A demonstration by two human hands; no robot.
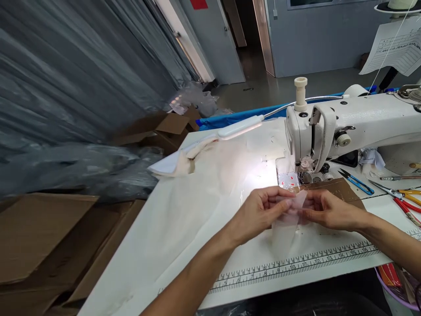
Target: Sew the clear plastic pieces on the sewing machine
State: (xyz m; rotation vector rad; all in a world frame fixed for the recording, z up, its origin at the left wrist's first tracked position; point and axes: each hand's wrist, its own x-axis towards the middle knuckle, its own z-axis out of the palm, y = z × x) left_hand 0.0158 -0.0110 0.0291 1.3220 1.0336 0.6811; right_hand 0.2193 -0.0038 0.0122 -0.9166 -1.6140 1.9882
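Just in front of the sewing machine [309, 127], a strip of sheer, whitish fabric [286, 230] hangs between my two hands. My left hand [268, 208] pinches it from the left, thumb against the fingers. From the right, my right hand [324, 210] has its fingers closed on the same fabric near its upper edge. Both hands are above the table, close to the needle plate [287, 179]. A brown sheet [345, 189] lies beneath and behind the right hand. The fingertips are partly covered by the fabric.
Blue thread snips [357, 182] and scissors with red and yellow handles [394, 193] lie right of the machine. A ruler strip [296, 265] runs along the front of the table [184, 228]. A lamp [240, 128] lights the needle area. Cardboard boxes [49, 237] stand left.
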